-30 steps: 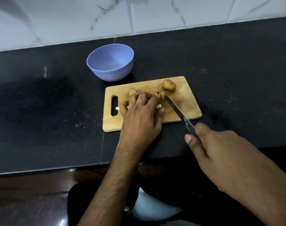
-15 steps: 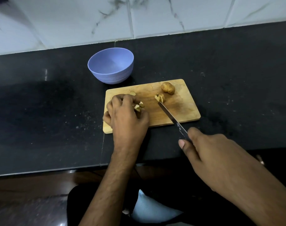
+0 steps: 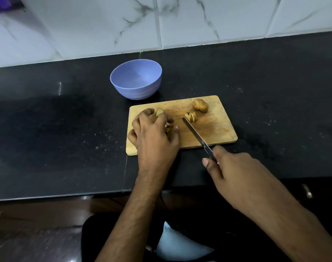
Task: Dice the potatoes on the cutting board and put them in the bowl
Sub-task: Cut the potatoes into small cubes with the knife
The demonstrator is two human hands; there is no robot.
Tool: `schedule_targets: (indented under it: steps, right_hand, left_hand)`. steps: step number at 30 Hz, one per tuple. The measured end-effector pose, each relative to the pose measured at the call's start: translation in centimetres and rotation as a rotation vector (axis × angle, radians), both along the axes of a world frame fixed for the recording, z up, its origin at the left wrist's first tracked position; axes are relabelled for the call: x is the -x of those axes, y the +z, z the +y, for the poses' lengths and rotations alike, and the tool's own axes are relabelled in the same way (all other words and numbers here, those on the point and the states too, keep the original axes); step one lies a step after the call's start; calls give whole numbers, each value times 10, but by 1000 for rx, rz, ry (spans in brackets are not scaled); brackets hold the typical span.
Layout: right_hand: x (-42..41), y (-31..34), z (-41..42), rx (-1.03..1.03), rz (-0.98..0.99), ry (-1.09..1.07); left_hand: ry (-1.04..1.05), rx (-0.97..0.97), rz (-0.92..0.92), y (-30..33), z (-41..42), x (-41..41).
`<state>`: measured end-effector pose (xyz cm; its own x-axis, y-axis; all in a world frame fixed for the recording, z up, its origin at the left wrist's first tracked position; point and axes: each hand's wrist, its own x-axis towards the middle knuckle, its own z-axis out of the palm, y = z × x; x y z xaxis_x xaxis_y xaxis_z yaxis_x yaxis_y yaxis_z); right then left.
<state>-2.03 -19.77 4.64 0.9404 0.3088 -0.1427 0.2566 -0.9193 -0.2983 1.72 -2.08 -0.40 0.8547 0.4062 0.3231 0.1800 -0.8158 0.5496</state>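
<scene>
A wooden cutting board (image 3: 216,129) lies on the black counter. My left hand (image 3: 153,135) sits on the board's left end, fingers curled round cut potato pieces (image 3: 159,111) that mostly stay hidden under it. A whole brown potato (image 3: 200,105) lies at the board's far right, with a small stack of potato slices (image 3: 191,116) just in front of it. My right hand (image 3: 237,173) grips the handle of a knife (image 3: 194,132); the blade lies across the board with its tip beside the slices. The blue bowl (image 3: 135,80) stands behind the board's left corner and looks empty.
The black counter (image 3: 274,110) stretches left and right of the board, bounded at the back by a white marble-tiled wall (image 3: 199,21). Its front edge runs just below my wrists.
My left hand has slid from the board's middle to its left end, gathering cut pieces under its fingers. The knife has stayed roughly in place near the slices.
</scene>
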Motion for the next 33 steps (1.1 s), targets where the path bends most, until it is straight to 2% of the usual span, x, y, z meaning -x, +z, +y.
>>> schedule_targets:
  steps: [12,18,21,25,28,33]
  right_hand:
    - [-15,-24,1,-68,-137,-11]
    - [-12,-25,1,-52,-189,-13]
    - [-12,-24,1,-62,-188,-13]
    - [-11,-25,0,-80,-188,-15]
    - [-12,-26,-1,-90,-200,-14]
    - [-13,-28,-1,-98,-207,-11]
  left_hand:
    - [46,160,-106,5,8,1]
    - [80,173,23,20,22,-22]
    - [73,119,50,24,22,-31]
    - [62,155,-40,25,19,-28]
    - [-39,235,-176,29,10,-15]
    - [-125,99,-163,22,-24,12]
